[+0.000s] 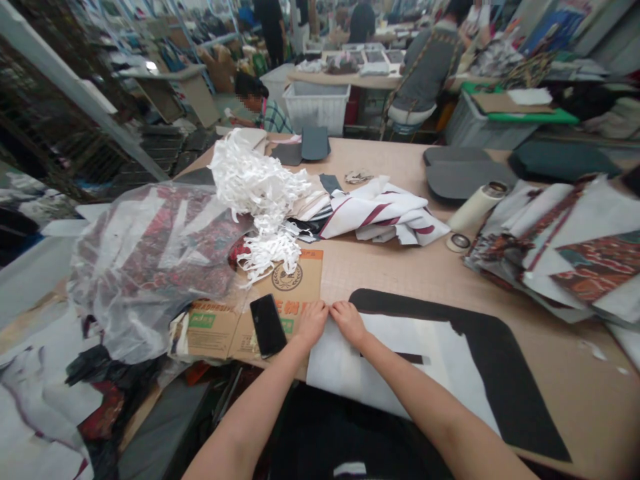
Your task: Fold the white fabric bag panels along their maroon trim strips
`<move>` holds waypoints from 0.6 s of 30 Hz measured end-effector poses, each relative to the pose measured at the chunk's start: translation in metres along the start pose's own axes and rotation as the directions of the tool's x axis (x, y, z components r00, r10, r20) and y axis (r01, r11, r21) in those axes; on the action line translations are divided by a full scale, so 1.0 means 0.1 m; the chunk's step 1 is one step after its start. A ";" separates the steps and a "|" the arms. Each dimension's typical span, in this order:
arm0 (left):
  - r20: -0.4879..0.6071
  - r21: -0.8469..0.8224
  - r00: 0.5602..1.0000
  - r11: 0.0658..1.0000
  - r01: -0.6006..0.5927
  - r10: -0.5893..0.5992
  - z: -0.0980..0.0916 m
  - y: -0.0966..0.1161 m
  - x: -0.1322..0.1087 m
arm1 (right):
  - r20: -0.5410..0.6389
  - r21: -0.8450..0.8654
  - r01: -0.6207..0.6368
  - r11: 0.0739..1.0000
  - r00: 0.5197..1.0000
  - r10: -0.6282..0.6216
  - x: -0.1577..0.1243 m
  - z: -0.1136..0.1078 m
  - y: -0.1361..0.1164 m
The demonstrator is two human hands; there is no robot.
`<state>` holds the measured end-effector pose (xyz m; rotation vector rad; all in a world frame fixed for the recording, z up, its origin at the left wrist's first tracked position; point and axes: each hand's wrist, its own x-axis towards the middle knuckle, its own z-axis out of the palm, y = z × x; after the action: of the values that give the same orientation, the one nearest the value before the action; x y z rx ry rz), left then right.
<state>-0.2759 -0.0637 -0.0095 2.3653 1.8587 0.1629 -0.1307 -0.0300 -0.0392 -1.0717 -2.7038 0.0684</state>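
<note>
A white sheet of fabric (400, 360) lies over a black rounded pad (510, 373) at the near edge of the table. My left hand (311, 321) and my right hand (349, 321) sit side by side at the sheet's far left corner, fingers curled and pinching its edge. A black phone (268, 325) rests on a flattened brown cardboard box (295, 283) just left of my left hand.
A clear plastic bag of patterned cloth (150, 260) and a heap of white strips (255, 193) lie on the left. Striped white fabric (385, 213), tape rolls (473, 210) and patterned pieces (565, 247) lie beyond. Other people sit at the far tables.
</note>
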 end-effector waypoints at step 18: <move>-0.043 0.275 0.997 0.959 0.072 -0.063 -0.01 0.26 -0.04 | -0.045 -0.222 -0.248 0.943 0.969 0.244 -1.33 -0.61 0.98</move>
<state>-0.2520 -0.0739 -0.0043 2.4812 2.0983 -0.0707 0.0430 -0.0520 -0.0185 -1.4651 -2.5935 -0.2108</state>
